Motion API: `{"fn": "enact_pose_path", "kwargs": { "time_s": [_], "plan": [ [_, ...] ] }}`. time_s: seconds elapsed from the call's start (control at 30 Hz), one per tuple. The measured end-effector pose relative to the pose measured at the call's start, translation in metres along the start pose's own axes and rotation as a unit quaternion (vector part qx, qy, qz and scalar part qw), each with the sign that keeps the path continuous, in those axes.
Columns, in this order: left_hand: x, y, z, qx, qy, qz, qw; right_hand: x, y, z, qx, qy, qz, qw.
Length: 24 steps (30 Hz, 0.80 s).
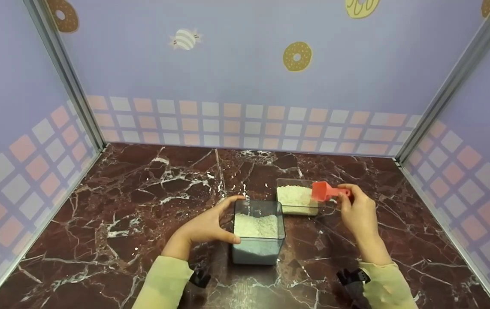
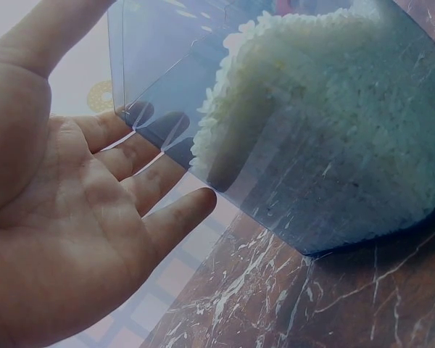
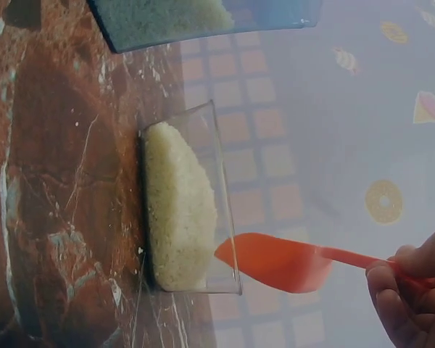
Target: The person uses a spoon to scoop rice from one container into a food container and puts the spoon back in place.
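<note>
A tall clear blue-tinted container [image 1: 257, 253], about half full of white rice [image 1: 255, 225], stands on the marble table. My left hand [image 1: 217, 225] holds its left side, thumb on the near edge and fingers at the far corner; in the left wrist view the fingertips [image 2: 196, 199] touch the container's wall [image 2: 167, 80]. Behind it sits a low clear tray [image 1: 296, 181] of rice [image 3: 177, 210]. My right hand [image 1: 348, 196] pinches the handle of a red scoop [image 1: 323, 191], whose bowl [image 3: 275, 261] hovers over the tray's right end and looks empty.
The dark red marble tabletop [image 1: 142, 206] is boxed in by purple patterned walls on the left, back and right, with metal posts [image 1: 67, 77] at the back corners. Wrist devices [image 1: 352, 277] sit on both sleeves.
</note>
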<state>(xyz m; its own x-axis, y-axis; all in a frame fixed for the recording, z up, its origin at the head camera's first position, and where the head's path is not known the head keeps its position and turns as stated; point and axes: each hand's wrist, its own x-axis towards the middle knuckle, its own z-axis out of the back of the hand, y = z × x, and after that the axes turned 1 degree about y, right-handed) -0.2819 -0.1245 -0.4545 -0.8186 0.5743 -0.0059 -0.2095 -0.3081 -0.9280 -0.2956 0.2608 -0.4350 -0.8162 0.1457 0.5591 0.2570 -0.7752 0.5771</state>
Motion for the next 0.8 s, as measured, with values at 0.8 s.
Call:
{"fn": "enact_pose_path", "kwargs": {
  "time_s": [0.8],
  "plan": [
    [0.0, -0.001, 0.001, 0.01, 0.0, -0.004, 0.9999, 0.015, -0.025, 0.017, 0.69, 0.171, -0.332, 0.62]
  ]
}}
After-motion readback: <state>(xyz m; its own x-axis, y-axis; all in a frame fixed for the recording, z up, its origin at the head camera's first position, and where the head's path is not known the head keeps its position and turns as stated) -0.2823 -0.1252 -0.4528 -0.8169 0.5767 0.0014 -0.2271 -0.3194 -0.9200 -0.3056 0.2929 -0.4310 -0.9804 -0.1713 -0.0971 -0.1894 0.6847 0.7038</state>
